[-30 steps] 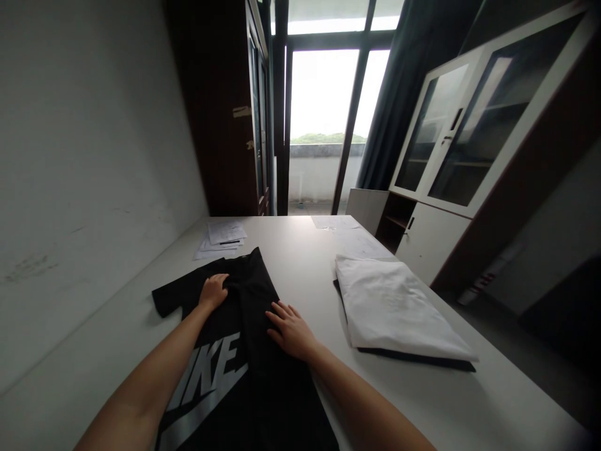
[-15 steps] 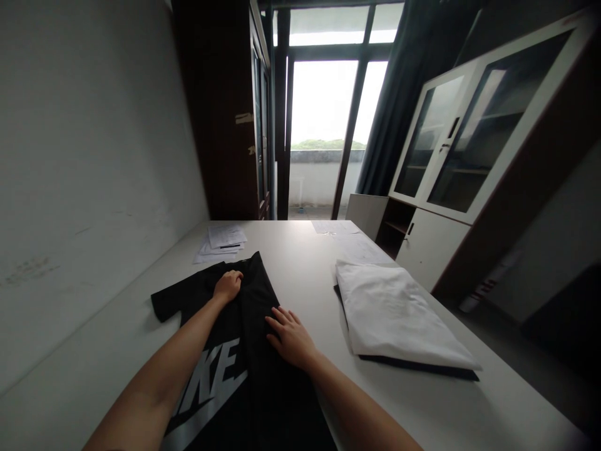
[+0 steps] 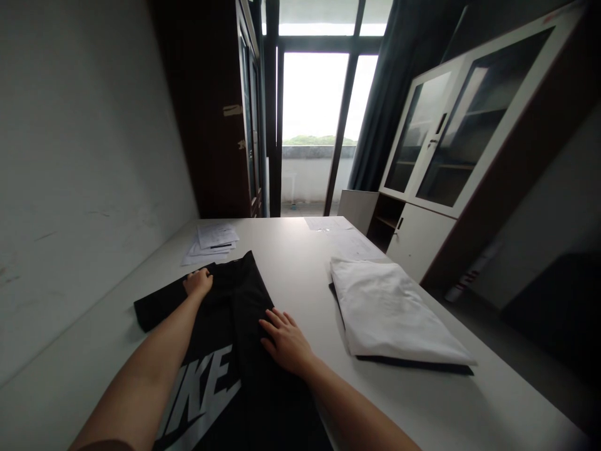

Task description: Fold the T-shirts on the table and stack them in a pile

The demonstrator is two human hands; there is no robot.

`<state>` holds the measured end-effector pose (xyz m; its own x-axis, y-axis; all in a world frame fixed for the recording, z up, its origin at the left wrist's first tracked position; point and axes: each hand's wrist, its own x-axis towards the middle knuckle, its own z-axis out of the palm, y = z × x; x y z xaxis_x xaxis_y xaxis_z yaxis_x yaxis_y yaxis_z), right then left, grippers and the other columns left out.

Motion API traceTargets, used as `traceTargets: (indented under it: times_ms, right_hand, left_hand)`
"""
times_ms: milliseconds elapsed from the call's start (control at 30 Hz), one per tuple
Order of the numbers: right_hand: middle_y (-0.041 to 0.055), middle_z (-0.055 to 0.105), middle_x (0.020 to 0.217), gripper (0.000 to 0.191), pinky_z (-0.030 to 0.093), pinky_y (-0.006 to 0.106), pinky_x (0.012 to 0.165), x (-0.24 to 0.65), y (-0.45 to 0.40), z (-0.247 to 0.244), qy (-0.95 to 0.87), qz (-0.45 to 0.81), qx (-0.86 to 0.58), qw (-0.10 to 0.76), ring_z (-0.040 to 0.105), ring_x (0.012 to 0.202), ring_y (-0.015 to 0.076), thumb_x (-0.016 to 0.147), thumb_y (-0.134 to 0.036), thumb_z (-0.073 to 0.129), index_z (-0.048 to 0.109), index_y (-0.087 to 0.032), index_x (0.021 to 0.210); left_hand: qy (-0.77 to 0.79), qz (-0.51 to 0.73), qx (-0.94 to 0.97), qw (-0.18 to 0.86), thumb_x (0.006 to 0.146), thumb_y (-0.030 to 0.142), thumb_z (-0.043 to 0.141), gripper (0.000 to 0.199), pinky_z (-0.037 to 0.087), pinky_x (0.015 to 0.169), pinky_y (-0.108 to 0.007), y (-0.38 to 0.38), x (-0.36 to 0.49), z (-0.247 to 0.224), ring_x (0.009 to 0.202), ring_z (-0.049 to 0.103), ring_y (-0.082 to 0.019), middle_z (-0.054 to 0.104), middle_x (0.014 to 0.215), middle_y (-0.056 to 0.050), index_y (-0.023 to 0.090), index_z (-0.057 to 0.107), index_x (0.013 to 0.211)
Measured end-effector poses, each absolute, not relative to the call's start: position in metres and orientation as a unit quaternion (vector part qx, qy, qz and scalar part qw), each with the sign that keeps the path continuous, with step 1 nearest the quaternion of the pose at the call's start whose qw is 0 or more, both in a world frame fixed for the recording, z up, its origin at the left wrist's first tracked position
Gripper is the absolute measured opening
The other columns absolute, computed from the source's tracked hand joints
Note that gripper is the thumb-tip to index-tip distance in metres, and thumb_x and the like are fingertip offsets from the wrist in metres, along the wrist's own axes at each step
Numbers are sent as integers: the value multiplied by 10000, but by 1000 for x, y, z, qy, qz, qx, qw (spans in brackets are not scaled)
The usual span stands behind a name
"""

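Observation:
A black T-shirt (image 3: 253, 351) with large grey letters lies on the white table (image 3: 291, 250), its right side folded inward and one sleeve spread to the left. My left hand (image 3: 198, 283) rests at the shirt's upper edge near that sleeve, with its fingers curled on the fabric; whether they pinch cloth is hard to see. Flat on the folded right side lies my right hand (image 3: 285, 338), fingers spread. The bottom of the shirt runs out of view.
Right of the shirt is a folded white garment (image 3: 394, 307) on top of a dark one (image 3: 417, 364). Papers (image 3: 213, 241) lie at the far left and more sheets (image 3: 352, 241) at the far right. A wall (image 3: 84, 156) borders the table's left side.
My left hand has moved left along the shirt's upper edge, from near the collar toward the sleeve. My right hand stays on the folded side. The view has shifted slightly.

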<state>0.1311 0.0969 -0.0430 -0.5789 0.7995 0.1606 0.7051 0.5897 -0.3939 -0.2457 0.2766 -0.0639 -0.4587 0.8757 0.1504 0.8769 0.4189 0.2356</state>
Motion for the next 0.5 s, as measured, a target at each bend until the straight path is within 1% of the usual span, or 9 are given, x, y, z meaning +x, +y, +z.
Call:
traceTargets:
  times_ms: [100,200,300,400,433,500]
  right_hand:
    - [40,350,1645,525,185,494,1274,131,97,-43,-877,143,-429,163,270,1538,272,1021,-453,505,493,-305,1524]
    - [37,352,1644,521,184,493,1275,131,97,-43,-876,142,-431,163,272,1538,270,1022,-451,501,495,-307,1522]
    - [35,343,1648,521,183,498,1275,131,98,-44,-877,144,-431,158,266,1540,271,1022,-451,499,492,-311,1523]
    - [36,342,1649,518,182,507,1273,130,98,-43,-877,143,-432,156,263,1541,276,1020,-450,501,499,-309,1519]
    - [37,343,1648,519,183,508,1272,130,98,-43,-877,142,-432,156,262,1541,278,1020,-449,503,499,-307,1519]
    - [41,346,1647,520,186,509,1270,130,97,-44,-877,139,-431,158,265,1540,280,1020,-443,502,496,-303,1521]
  left_hand:
    - [-857,-175,-484,-15,942,440,480,319,484,927,-503,280,-251,-61,1176,612,-348,687,1255,-124,255,678,1111]
    - [-869,-184,-458,-32,938,405,476,319,486,900,-508,275,-252,-60,1161,619,-362,685,1228,-158,236,685,1110]
    - [-859,-183,-477,26,923,348,486,311,466,922,-536,266,-241,-60,1194,573,-391,657,1235,-191,202,680,1117]
    - [-802,-189,-556,109,924,298,480,320,432,995,-523,261,-219,-59,1217,544,-370,636,1247,-185,186,663,1162]
    - [-771,-185,-599,114,928,291,479,323,423,1021,-500,261,-209,-58,1218,546,-349,636,1252,-173,189,662,1174]
    - [-706,-173,-681,93,945,307,480,340,402,1071,-450,264,-189,-60,1239,545,-307,630,1299,-147,199,660,1213]
